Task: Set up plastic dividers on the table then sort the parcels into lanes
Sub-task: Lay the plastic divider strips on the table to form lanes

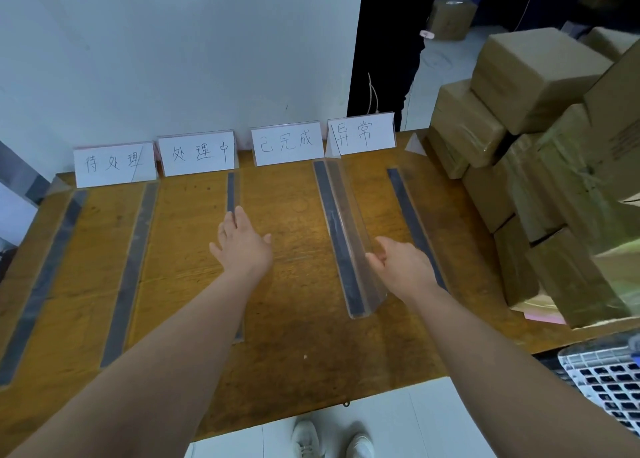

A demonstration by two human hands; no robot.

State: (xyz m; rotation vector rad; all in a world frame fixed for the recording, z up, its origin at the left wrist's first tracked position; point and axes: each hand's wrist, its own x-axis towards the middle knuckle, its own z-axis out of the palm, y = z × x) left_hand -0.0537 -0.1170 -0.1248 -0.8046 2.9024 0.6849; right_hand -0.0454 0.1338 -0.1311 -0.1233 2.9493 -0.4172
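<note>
Clear plastic dividers lie lengthwise on the wooden table (287, 353), over dark tape strips. My left hand (242, 246) rests flat, fingers straight, on the third divider (231, 190) from the left. My right hand (403, 265) grips the fourth divider (341, 222), a clear angled strip; fingers curl over its upper edge near the front end. Two more dividers (133, 267) lie at the far left. A bare dark strip (407, 211) runs right of my right hand. Brown cardboard parcels (540, 166) are stacked at the table's right side.
Four white label cards (287, 144) with handwritten characters stand along the table's back edge against a white wall. A person in dark clothes (384, 59) stands behind the table. A white plastic crate (609, 378) sits at the lower right. My shoes show below the table's front edge.
</note>
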